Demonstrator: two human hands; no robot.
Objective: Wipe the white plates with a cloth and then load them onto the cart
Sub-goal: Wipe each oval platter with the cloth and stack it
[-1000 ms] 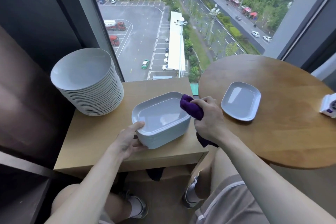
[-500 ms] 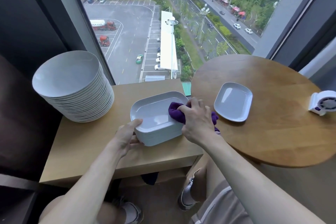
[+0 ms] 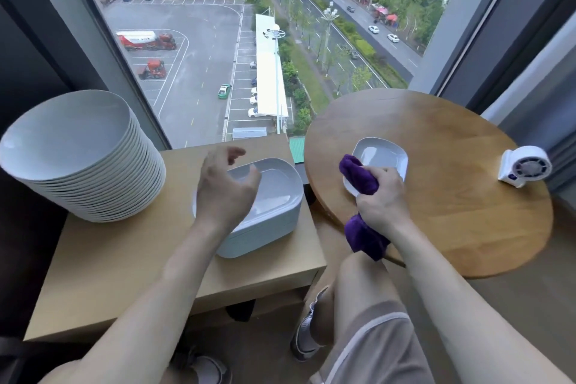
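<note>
A stack of white rectangular plates [image 3: 274,196] sits on the light wooden cart top [image 3: 124,259]. My left hand [image 3: 226,190] hovers just above that stack with its fingers loosely spread, holding nothing. A single white rectangular plate [image 3: 381,156] lies on the round wooden table [image 3: 452,212]. My right hand [image 3: 378,201] grips a purple cloth [image 3: 358,176] at the near edge of that single plate; the cloth's tail hangs below my fist.
A tall stack of round white plates [image 3: 81,156] stands on the cart's left end. A small white fan [image 3: 525,165] sits on the table's right side. A large window [image 3: 249,40] lies straight ahead. My knees are under the table edge.
My right hand carried the cloth from the rectangular stack over to the single plate on the round table. My left hand let go of the stack's rim and lifted above it.
</note>
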